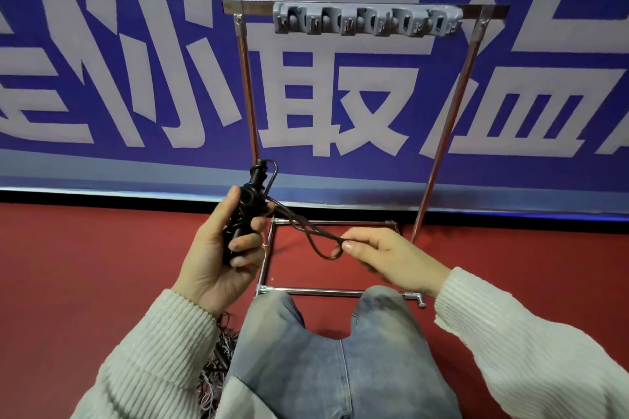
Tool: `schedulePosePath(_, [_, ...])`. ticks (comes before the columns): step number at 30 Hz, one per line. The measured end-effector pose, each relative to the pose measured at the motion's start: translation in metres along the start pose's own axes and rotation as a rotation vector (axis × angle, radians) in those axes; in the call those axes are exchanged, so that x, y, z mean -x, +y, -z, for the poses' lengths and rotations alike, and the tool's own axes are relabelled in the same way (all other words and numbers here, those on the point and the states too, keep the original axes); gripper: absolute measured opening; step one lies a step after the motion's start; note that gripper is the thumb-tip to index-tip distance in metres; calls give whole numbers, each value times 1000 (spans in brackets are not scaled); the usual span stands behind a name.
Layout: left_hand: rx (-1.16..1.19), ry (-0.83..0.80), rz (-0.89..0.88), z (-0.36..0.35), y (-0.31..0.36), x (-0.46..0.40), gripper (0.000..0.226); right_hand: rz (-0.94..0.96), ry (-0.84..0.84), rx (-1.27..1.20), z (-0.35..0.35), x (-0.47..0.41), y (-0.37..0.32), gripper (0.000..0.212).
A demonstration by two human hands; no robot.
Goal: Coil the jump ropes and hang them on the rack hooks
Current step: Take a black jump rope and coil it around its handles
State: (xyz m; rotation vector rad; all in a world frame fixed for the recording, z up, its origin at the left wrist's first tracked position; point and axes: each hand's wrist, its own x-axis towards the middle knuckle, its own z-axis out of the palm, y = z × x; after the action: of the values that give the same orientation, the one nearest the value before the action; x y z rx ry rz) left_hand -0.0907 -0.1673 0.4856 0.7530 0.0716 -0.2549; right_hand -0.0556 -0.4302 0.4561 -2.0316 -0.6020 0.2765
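My left hand (223, 245) grips the black handles of a jump rope (250, 201), held upright with cord wound around them. A loop of the black cord (306, 231) runs from the handles down to the right, where my right hand (377, 253) pinches its end between thumb and fingers. The metal rack (446, 133) stands straight ahead on the red floor. A grey strip of hooks (366, 20) is fixed to its top bar, and nothing hangs on the hooks.
A tangle of more ropes (219, 360) lies on the floor by my left knee, partly hidden by my sleeve. The rack's base frame (335, 291) lies just beyond my knees. A blue banner wall with large white characters (136, 78) stands behind the rack.
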Motion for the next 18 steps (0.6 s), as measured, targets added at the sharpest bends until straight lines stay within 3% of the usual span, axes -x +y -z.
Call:
schedulePosePath(3, [-94, 14, 54, -3, -5, 3, 41, -170, 109, -518, 1, -1, -4, 24])
schedulePosePath(4, [-155, 18, 67, -5, -7, 5, 40, -179, 153, -582, 2, -2, -6, 30])
schedulePosePath(7, [-261, 25, 80, -9, -13, 7, 50, -96, 269, -244, 4, -5, -5, 47])
schedulePosePath(9, [-247, 8, 82, -10, -13, 7, 56, -82, 300, -185, 1, -10, -3, 49])
schedulePosePath(10, [-230, -8, 79, -10, -14, 6, 61, -79, 312, -212, -1, -12, -3, 47])
schedulePosePath(12, [-216, -15, 58, -14, -16, 6, 64, -50, 334, -288, -7, -16, -4, 20])
schedulePosePath(13, [-223, -3, 46, -17, -17, 6, 57, -36, 327, -355, -10, -18, -5, 17])
schedulePosePath(15, [-244, 12, 24, -22, -18, 6, 46, -29, 274, -522, -15, -20, -7, 31])
schedulePosePath(18, [-221, 7, -16, -24, -16, 4, 55, -55, 203, -790, -23, -22, -11, 13])
